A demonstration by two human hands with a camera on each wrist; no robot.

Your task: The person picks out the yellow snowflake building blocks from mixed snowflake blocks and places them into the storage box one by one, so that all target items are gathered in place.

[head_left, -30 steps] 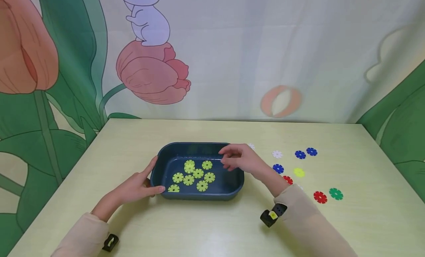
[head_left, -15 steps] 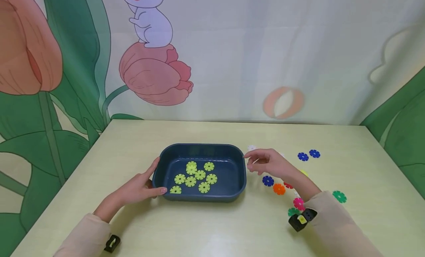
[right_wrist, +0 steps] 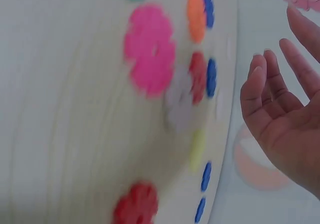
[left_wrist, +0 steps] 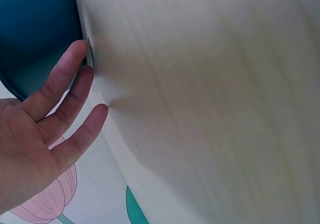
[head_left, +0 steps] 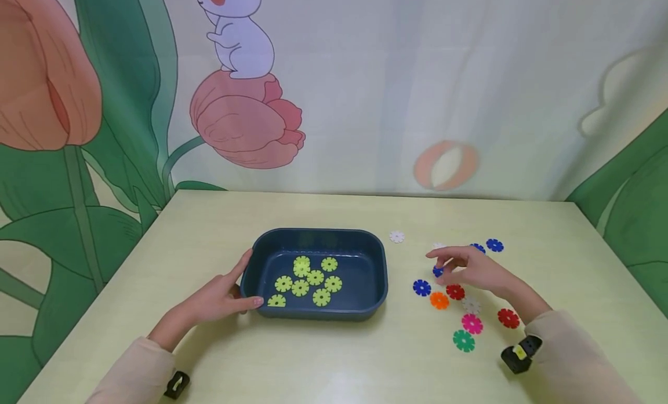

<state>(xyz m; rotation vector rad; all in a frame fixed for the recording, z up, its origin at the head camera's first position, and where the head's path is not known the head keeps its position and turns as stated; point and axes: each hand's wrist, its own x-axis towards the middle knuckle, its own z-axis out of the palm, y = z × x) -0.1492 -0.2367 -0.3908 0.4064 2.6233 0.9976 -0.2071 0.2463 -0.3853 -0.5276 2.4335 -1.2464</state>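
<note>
A dark blue rectangular tray [head_left: 315, 317] stands on the table with several yellow-green plastic snowflake discs [head_left: 315, 277] in it. My left hand [head_left: 211, 297] steadies its left end, thumb lying on the front corner of the rim and index finger along the outer side. Its other fingers reach out fairly straight beside the tray in the left wrist view. Right of the tray, my right hand [head_left: 472, 268] hovers over loose discs, holding nothing, thumb and index finger parted. A blue disc [head_left: 437, 271] shows just below its fingertips. A yellow disc [right_wrist: 198, 149] appears in the right wrist view.
Around the right hand lie orange [head_left: 439, 301], red [head_left: 508, 318], pink [head_left: 472, 324], green [head_left: 464, 341] and blue [head_left: 421, 287] discs. A white disc [head_left: 396, 237] lies behind the tray's right end. A printed curtain [head_left: 344, 102] hangs behind the table.
My right hand has moved from over the tray's right end out to the right, above the loose discs. The left hand keeps its place at the tray.
</note>
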